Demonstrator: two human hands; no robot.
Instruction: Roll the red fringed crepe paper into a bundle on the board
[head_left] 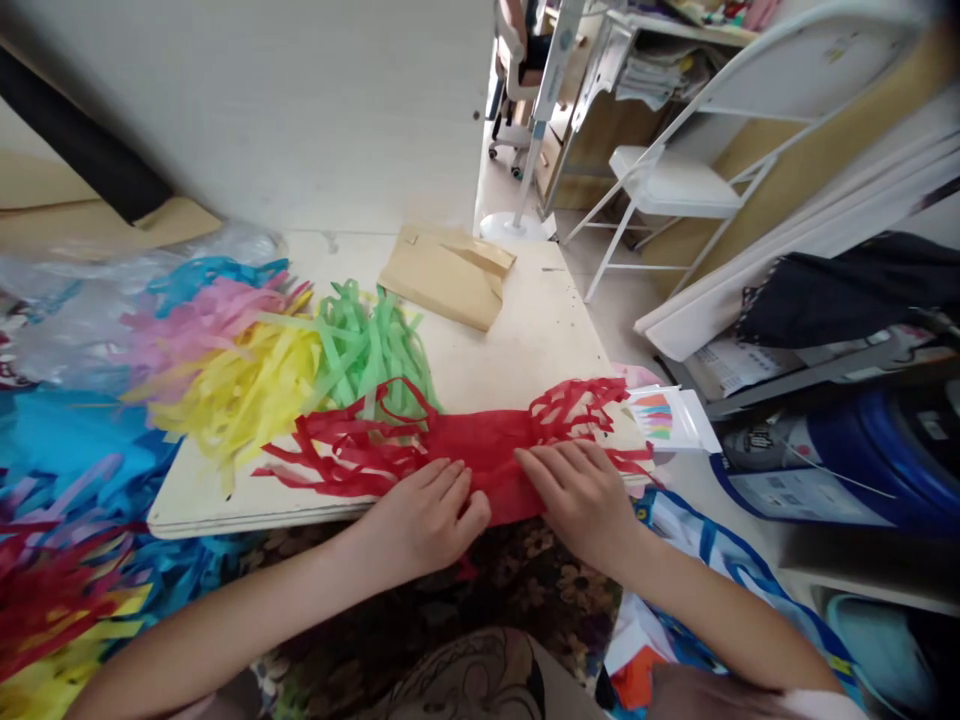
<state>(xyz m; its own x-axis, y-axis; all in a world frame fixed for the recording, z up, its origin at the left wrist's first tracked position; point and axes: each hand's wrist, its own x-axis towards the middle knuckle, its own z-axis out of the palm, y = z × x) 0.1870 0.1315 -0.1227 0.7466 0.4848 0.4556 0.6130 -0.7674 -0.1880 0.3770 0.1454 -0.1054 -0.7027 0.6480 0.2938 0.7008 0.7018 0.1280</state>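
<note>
A red tissue-paper sheet (480,445) lies across the front of the board, cut into fringe at its left and right ends. Its plain middle band reaches over the board's front edge. My left hand (427,510) rests on the left side of this band, fingers stretched out and flat, thumb toward the middle. On the right side, my right hand (581,495) lies with its fingers flat on the paper and its thumb hidden. Behind the red fringe are bunches of green strips (367,340), yellow strips (262,385) and pink strips (206,325).
The pale wooden board (517,360) carries a brown cardboard piece (450,275) at the back. More coloured fringe (67,600) is heaped at left. A small white packet (671,418) sits at the right edge. Beyond stand a white folding chair (679,180) and a blue bucket (870,450).
</note>
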